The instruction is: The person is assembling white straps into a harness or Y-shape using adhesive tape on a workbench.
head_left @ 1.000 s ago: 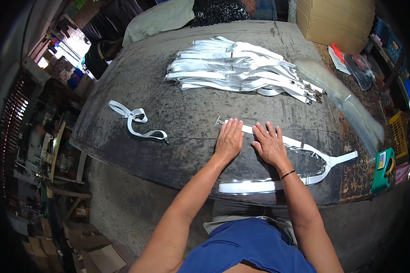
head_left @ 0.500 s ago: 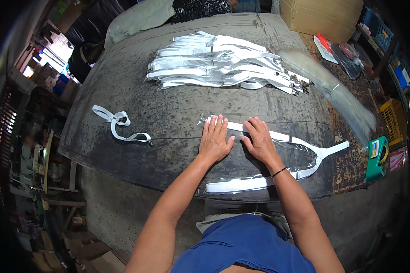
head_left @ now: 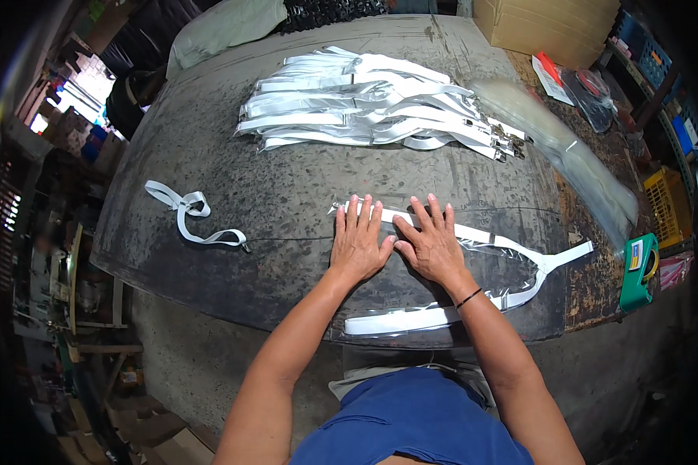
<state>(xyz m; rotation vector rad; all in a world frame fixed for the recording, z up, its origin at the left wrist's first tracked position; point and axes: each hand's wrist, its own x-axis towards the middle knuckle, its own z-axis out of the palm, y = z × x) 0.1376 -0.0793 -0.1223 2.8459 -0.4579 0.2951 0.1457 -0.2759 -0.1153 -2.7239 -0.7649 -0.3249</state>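
White Y-shaped suspenders [head_left: 548, 262] lie in front of me, their two long straps running leftward with clear plastic film around them. My left hand [head_left: 361, 239] rests flat, fingers spread, on the left end of the far strap. Just right of it my right hand [head_left: 433, 240] presses on the same strap, also palm down with its fingers apart; the thumbs almost meet. The near strap [head_left: 402, 319] passes under my right forearm along the table's front edge. At the left, another white strap [head_left: 196, 213] lies loosely looped with a metal clip at one end.
A pile of wrapped white suspenders [head_left: 364, 105] covers the table's far middle. Clear plastic sleeves [head_left: 578, 167] stretch along the right side. A green tape dispenser [head_left: 638, 271] stands at the right edge, a cardboard box [head_left: 547, 29] at the back right, a yellow crate [head_left: 667, 203] beyond the table.
Both hands stay flat on the strap. My right hand has shifted slightly left, nearer the left hand, and its fingers are more spread. The whole view has shifted a little.
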